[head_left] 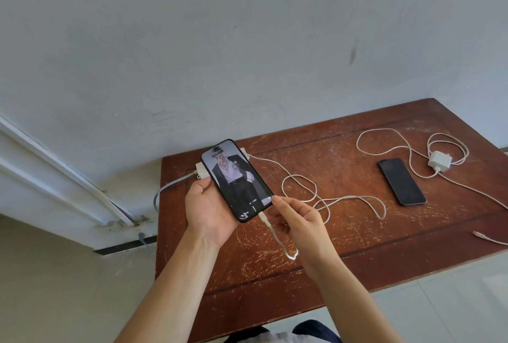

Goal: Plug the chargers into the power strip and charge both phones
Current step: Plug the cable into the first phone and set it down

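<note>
Head view: table [343, 235] with strip [204, 168] at its far-left edge. My left hand [209, 210] grips lit phone [237, 180] over it, cable in; right hand [298, 224] loosely curled beside the plug. Second phone [402, 181] and charger [439, 161] right of strip, unplugged.

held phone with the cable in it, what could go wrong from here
1. The lit phone rests in the left hand above the table; the looped cable could snag and tug the connector loose.
2. The second charger lies unplugged beside the dark phone, so that phone may stay uncharged.
</note>
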Demonstrator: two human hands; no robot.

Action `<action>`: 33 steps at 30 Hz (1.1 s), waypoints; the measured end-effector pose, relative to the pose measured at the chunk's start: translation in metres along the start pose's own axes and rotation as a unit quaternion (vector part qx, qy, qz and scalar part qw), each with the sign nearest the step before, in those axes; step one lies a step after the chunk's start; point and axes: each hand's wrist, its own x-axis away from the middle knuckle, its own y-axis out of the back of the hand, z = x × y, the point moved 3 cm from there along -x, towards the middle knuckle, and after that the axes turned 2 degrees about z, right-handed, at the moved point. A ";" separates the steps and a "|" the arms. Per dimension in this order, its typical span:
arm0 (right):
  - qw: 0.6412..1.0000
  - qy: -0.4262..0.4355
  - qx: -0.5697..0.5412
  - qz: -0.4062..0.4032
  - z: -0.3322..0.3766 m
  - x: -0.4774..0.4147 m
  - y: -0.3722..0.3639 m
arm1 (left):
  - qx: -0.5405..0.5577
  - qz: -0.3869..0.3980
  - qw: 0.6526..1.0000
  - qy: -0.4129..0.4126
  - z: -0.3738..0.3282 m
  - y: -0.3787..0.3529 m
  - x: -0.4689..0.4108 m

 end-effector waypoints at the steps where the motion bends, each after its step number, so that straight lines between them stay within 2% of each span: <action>1: 1.000 -0.002 0.003 0.001 -0.002 -0.001 0.000 | -0.006 -0.002 1.000 0.004 0.001 0.001 0.000; 7: 0.999 -0.042 0.000 -0.005 -0.025 -0.009 0.001 | -0.041 -0.048 0.998 0.016 0.007 0.017 0.001; 11: 0.997 -0.081 0.010 -0.006 -0.050 -0.017 -0.002 | -0.097 -0.116 0.988 0.010 0.015 0.038 0.002; 16: 0.990 -0.136 0.037 -0.017 -0.092 -0.034 -0.005 | -0.110 -0.174 0.978 0.043 0.027 0.081 0.001; 22: 0.976 -0.209 0.021 -0.061 -0.145 -0.052 -0.010 | -0.186 -0.254 0.947 0.063 0.032 0.132 -0.012; 25: 0.972 -0.215 0.057 -0.076 -0.160 -0.061 -0.017 | -0.214 -0.277 0.933 0.081 0.032 0.151 -0.021; 33: 0.957 -0.218 0.192 -0.020 -0.178 -0.079 -0.029 | -0.259 -0.300 0.909 0.126 0.025 0.181 -0.049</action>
